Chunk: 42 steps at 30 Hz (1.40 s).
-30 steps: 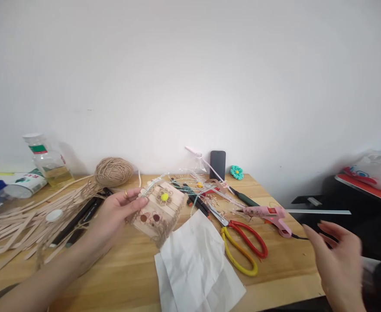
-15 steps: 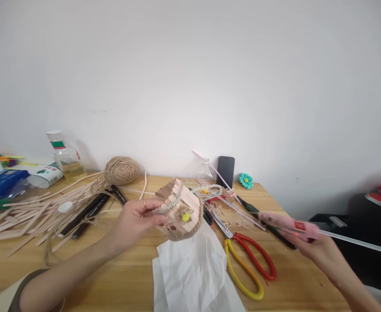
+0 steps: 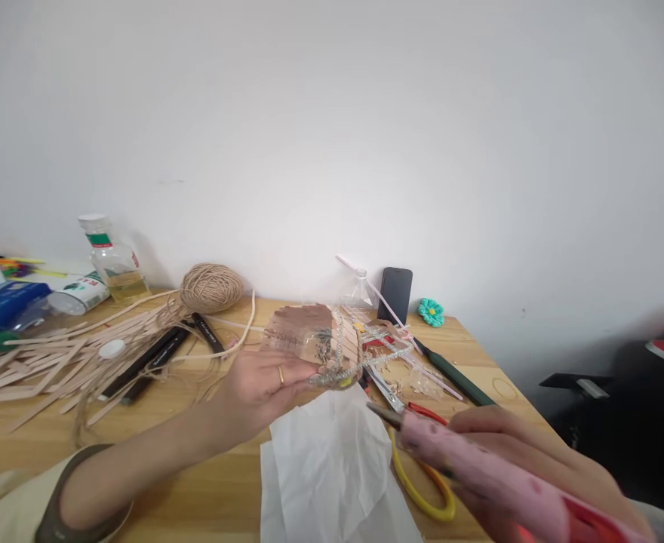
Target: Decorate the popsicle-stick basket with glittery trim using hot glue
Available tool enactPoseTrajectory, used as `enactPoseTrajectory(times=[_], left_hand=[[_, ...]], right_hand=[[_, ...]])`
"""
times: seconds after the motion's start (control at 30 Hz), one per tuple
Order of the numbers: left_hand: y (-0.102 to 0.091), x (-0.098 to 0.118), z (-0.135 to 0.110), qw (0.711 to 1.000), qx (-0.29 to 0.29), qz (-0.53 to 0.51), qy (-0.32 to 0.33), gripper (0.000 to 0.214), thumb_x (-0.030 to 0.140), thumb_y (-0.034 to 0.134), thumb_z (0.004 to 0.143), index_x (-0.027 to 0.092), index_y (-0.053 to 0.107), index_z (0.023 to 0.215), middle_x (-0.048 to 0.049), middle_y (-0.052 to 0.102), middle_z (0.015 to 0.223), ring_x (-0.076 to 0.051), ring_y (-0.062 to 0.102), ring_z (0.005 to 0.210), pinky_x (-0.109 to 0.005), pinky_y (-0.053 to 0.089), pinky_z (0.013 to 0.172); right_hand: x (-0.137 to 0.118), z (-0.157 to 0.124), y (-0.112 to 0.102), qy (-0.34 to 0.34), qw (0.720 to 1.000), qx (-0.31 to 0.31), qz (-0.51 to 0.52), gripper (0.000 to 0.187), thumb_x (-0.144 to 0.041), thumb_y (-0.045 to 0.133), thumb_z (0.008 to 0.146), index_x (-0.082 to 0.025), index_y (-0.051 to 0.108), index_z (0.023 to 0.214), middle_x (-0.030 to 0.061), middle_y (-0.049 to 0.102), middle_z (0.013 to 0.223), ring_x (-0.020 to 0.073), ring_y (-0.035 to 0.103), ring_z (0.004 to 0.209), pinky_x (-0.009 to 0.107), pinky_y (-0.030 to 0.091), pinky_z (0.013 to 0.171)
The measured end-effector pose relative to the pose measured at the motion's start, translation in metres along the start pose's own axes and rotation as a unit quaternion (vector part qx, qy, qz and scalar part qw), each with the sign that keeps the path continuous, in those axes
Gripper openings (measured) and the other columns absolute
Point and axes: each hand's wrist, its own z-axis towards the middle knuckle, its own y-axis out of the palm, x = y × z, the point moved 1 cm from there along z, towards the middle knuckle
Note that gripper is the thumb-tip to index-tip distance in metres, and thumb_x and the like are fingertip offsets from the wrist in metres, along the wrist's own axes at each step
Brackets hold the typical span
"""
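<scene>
My left hand (image 3: 272, 385) is closed on a small popsicle-stick craft (image 3: 298, 320), with a dark brown scalloped top, pale sticks and a clear plastic part. A silver glittery cord (image 3: 374, 366) runs along it and trails to the right; the fingers press at its edge. In my right hand (image 3: 536, 452) is a pink hot glue gun (image 3: 479, 467), with its dark nozzle aimed left toward the craft but apart from it. A red glow shows at its lower side. Red-and-yellow-handled scissors (image 3: 434, 490) lie beneath the nozzle, partly hidden.
White paper (image 3: 332, 475) lies below the craft. Loose wooden sticks (image 3: 43, 362), black markers (image 3: 151, 366) and a twine ball (image 3: 212, 286) are at left, near a glass bottle (image 3: 118, 275). A phone (image 3: 395, 296), teal flower (image 3: 431, 311) and dark green tool (image 3: 456, 377) are behind and right.
The craft has turned in my left hand, so its yellow-centred flower side faces away and the brown top shows more. My right hand has brought the glue gun closer and turned its nozzle left.
</scene>
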Motion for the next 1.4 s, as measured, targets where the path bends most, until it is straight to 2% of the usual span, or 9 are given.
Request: enactPoseTrajectory(times=[0.1,0.2,0.3,0.43,0.7,0.93,1.13,1.23,1.4], left_hand=[[0.002,0.005,-0.001,0.999,-0.034,0.000,-0.002,0.016,0.017,0.055,0.091,0.017,0.067,0.101,-0.0038,0.077,0.078,-0.015,0.072,0.066,-0.023,0.055,0.064],[0.001,0.008,-0.002,0.996,-0.079,-0.016,-0.032,0.021,0.014,0.054,0.090,0.019,0.067,0.105,-0.0051,0.078,0.085,-0.016,0.073,0.070,-0.024,0.055,0.066],[-0.001,0.010,0.000,0.991,-0.112,-0.026,-0.063,0.023,0.014,0.052,0.089,0.018,0.070,0.104,-0.0077,0.078,0.083,-0.018,0.073,0.068,-0.023,0.054,0.062],[-0.002,0.011,0.003,0.986,-0.149,-0.016,-0.072,0.025,0.016,0.050,0.090,0.019,0.071,0.102,-0.0068,0.076,0.071,-0.016,0.070,0.060,-0.022,0.050,0.056],[-0.004,0.013,0.007,0.981,-0.183,-0.015,-0.058,0.023,0.014,0.049,0.090,0.015,0.071,0.098,-0.0067,0.074,0.069,-0.017,0.069,0.060,-0.022,0.049,0.057],[-0.004,0.014,0.008,0.979,-0.190,-0.033,-0.064,0.024,0.012,0.051,0.089,0.015,0.070,0.103,-0.0083,0.076,0.078,-0.017,0.070,0.064,-0.022,0.051,0.058],[-0.004,0.013,0.006,0.981,-0.183,-0.027,-0.055,0.025,0.012,0.049,0.089,0.013,0.071,0.100,-0.0075,0.075,0.072,-0.017,0.069,0.061,-0.022,0.050,0.057],[-0.003,0.013,0.005,0.979,-0.188,-0.036,-0.063,0.024,0.014,0.049,0.090,0.016,0.071,0.100,-0.0065,0.074,0.071,-0.016,0.068,0.061,-0.021,0.049,0.058],[-0.002,0.012,0.004,0.981,-0.176,-0.045,-0.071,0.024,0.016,0.050,0.090,0.017,0.071,0.102,-0.0062,0.075,0.074,-0.016,0.069,0.063,-0.021,0.047,0.059]], right_hand=[[-0.013,0.013,0.012,-0.036,0.998,-0.041,0.032,0.031,-0.018,0.058,0.083,-0.031,0.063,0.111,-0.0002,0.069,0.093,0.0131,0.068,0.084,0.019,0.055,0.072],[-0.016,0.018,0.017,-0.037,0.995,-0.080,0.050,0.031,-0.015,0.057,0.085,-0.028,0.059,0.113,0.0012,0.066,0.090,0.0133,0.065,0.082,0.022,0.054,0.070],[-0.015,0.017,0.020,-0.021,0.994,-0.075,0.072,0.026,-0.009,0.052,0.088,-0.026,0.060,0.106,0.0019,0.064,0.088,0.0136,0.064,0.078,0.023,0.053,0.069],[-0.014,0.016,0.024,-0.009,0.993,-0.078,0.088,0.019,-0.006,0.049,0.088,-0.022,0.058,0.094,0.0031,0.062,0.086,0.0140,0.063,0.074,0.023,0.050,0.064],[-0.015,0.018,0.020,-0.016,0.992,-0.116,0.056,0.016,-0.008,0.051,0.089,-0.022,0.056,0.093,0.0035,0.062,0.088,0.0125,0.063,0.075,0.022,0.049,0.063],[-0.012,0.016,0.023,-0.032,0.993,-0.093,0.067,0.011,-0.011,0.050,0.090,-0.020,0.056,0.088,0.0025,0.058,0.078,0.0121,0.059,0.064,0.022,0.045,0.056],[-0.006,0.013,0.026,-0.044,0.994,-0.088,0.054,0.007,-0.015,0.051,0.089,-0.020,0.053,0.085,0.0009,0.054,0.073,0.0114,0.055,0.059,0.021,0.043,0.051],[-0.005,0.011,0.029,-0.065,0.995,-0.053,0.057,0.003,-0.018,0.052,0.088,-0.020,0.053,0.087,0.0015,0.054,0.073,0.0119,0.055,0.058,0.022,0.042,0.049],[-0.007,0.009,0.028,-0.056,0.996,-0.049,0.048,0.009,-0.014,0.048,0.090,-0.020,0.053,0.085,0.0010,0.053,0.073,0.0111,0.054,0.058,0.022,0.042,0.050]])
